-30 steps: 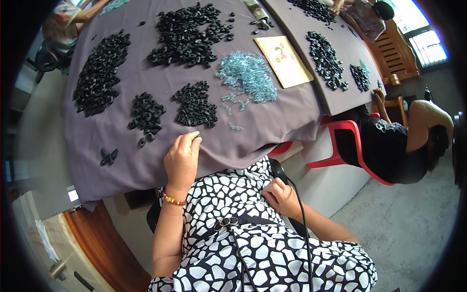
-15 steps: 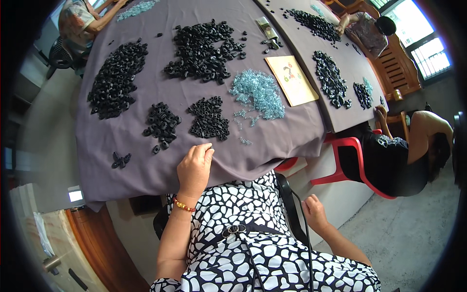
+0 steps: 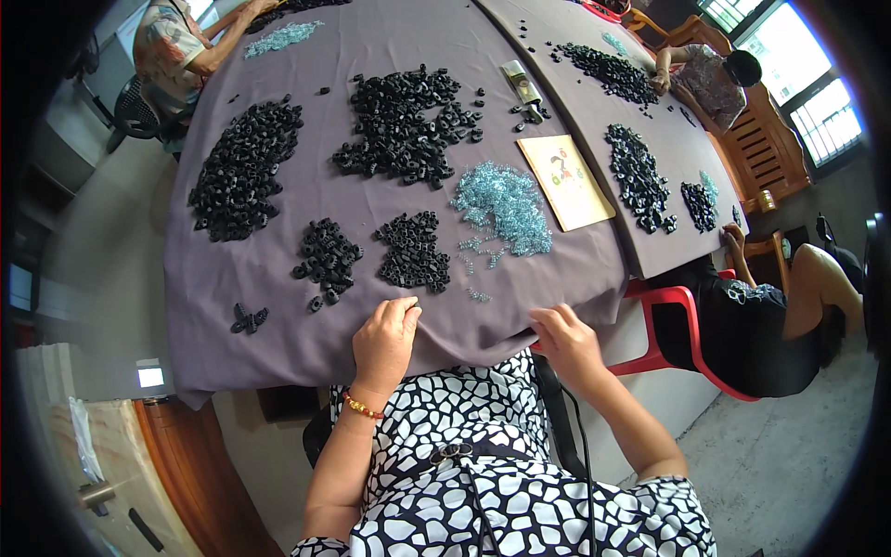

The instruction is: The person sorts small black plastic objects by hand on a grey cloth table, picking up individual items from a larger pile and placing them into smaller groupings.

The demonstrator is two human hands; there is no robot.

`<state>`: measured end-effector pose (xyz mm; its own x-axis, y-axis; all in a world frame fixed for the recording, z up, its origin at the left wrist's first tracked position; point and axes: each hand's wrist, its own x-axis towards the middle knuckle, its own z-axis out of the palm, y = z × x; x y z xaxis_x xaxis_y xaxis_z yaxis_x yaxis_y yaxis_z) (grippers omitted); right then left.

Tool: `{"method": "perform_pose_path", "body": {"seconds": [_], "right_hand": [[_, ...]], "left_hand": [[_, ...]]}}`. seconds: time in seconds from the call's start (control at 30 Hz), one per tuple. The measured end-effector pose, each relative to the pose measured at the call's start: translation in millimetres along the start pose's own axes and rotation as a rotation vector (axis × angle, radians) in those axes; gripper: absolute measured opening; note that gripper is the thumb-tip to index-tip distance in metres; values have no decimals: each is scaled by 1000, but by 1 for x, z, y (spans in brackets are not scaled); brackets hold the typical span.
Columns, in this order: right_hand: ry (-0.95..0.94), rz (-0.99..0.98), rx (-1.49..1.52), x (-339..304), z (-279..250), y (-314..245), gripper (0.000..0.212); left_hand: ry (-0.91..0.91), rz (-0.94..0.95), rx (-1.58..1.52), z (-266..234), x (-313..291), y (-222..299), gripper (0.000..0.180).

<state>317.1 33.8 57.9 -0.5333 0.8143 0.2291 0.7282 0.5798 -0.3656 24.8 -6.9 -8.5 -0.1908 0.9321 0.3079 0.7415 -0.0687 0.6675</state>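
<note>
My left hand (image 3: pixel 384 345), with a red and gold bead bracelet at the wrist, is closed in a pinch at the near table edge. Whatever its fingertips hold is too small to name. Just beyond it lies a heap of small black plastic pieces (image 3: pixel 414 252). My right hand (image 3: pixel 570 345) is over the table's front edge, slightly blurred, its fingers bent together; anything between them is hidden. The heap of small pale-blue, coil-like springs (image 3: pixel 506 209) lies beyond and left of it. Another small black heap (image 3: pixel 329 255) sits farther left.
Larger black heaps (image 3: pixel 399 125) (image 3: pixel 246 167) cover the far and left table. Beside the springs lie a yellowish booklet (image 3: pixel 566 181) and a tube (image 3: pixel 522 85). A few joined black pieces (image 3: pixel 249 318) lie front left. Seated people work around; a red chair (image 3: pixel 682 325) stands right.
My right hand has risen from beside my lap to the table edge and moved leftward. The left hand keeps its pinch near the same heap. The whole view has shifted slightly.
</note>
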Motion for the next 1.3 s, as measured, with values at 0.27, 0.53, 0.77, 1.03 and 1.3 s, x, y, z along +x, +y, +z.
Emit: {"method": "perform_pose_path", "body": {"seconds": [0.27, 0.53, 0.77, 1.03, 1.3], "right_hand": [[133, -134, -84, 51, 61, -20, 33], [75, -105, -147, 50, 79, -2, 18], [89, -9, -35, 66, 70, 11, 18], [-33, 65, 136, 69, 55, 23, 24], [157, -95, 136, 57, 58, 3, 26]], "left_hand": [[8, 0, -29, -1, 2, 2, 14], [26, 37, -13, -1, 2, 1, 14], [4, 23, -13, -2, 2, 1, 14], [15, 26, -2, 0, 0, 1, 14], [14, 27, -2, -1, 3, 2, 14]]}}
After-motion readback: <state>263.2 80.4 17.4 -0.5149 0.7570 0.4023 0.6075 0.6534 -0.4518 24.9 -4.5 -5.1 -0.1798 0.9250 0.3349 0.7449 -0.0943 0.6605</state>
